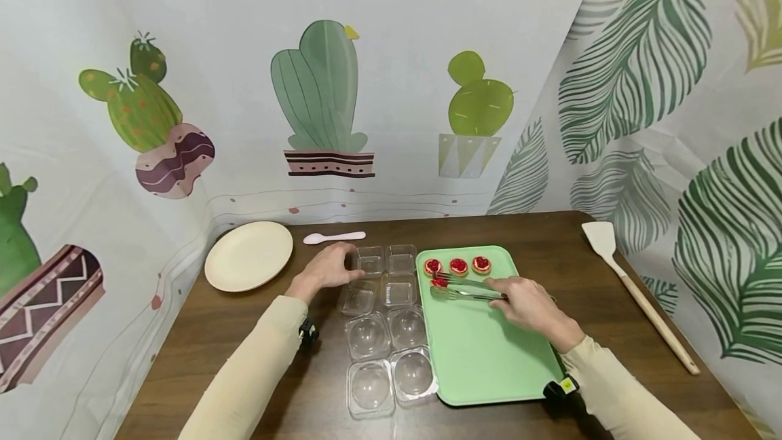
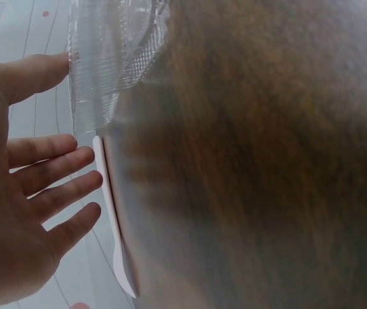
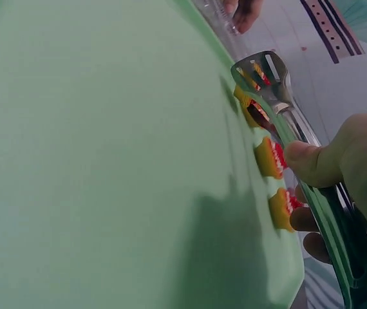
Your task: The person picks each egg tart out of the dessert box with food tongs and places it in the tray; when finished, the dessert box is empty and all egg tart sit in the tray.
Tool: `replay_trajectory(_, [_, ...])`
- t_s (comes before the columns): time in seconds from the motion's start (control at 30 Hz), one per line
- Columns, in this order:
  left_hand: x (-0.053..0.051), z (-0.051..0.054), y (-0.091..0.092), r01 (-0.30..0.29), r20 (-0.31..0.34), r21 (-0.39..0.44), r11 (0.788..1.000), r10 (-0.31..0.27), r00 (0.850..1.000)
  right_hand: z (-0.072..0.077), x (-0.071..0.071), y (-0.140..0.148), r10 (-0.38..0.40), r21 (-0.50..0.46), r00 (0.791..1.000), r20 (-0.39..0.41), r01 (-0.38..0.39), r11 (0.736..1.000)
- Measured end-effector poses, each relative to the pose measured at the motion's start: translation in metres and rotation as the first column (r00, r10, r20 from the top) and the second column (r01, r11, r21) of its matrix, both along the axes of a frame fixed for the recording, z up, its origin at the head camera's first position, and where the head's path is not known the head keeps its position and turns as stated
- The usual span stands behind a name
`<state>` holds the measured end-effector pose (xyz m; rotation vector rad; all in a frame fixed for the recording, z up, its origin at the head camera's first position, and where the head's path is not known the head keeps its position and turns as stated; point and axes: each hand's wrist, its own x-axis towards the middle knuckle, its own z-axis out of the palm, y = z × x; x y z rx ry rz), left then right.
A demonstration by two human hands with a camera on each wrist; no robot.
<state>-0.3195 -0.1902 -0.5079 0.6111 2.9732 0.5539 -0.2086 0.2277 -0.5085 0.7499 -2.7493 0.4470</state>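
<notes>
My right hand (image 1: 530, 305) grips metal tongs (image 1: 467, 287) over the upper left of a green tray (image 1: 489, 352). A small red-topped tart (image 1: 438, 282) lies between the tongs' ends, partly hidden by them; whether they squeeze it I cannot tell. Three more tarts, such as the middle tart (image 1: 459, 267), stand in a row at the tray's far side. My left hand (image 1: 328, 267) is beside the far left clear plastic container (image 1: 369, 261). In the left wrist view its thumb meets the container's wall (image 2: 100, 84), while the other fingers are spread and loosely extended.
Clear domed lids (image 1: 369, 386) adjoin the open containers, left of the tray. A cream plate (image 1: 249, 257) lies at the far left, with a white plastic spoon (image 1: 334, 237) near the back edge. On the right is a spatula with a wooden handle (image 1: 656, 321).
</notes>
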Motion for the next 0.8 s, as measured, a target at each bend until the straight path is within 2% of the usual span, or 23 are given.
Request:
replay_trajectory(0.23, [-0.0020, -0.0005, -0.0003, 0.011, -0.004, -0.012, 1.000, -0.011, 1.000, -0.0058, -0.0004, 0.0035, -0.001, -0.010, 1.000, 0.026, 0.001, 1.000])
replay_trajectory(0.53, [-0.0038, -0.0014, -0.0008, 0.007, -0.009, -0.015, 1.000, -0.007, 1.000, -0.0020, 0.0001, 0.0076, 0.016, -0.006, 0.997, 0.072, -0.015, 1.000])
replay_trajectory(0.8, [-0.0019, -0.0015, -0.0017, 0.004, -0.002, -0.017, 1.000, -0.004, 1.000, 0.0002, 0.0032, 0.0103, 0.030, -0.038, 0.997, 0.074, -0.028, 0.999])
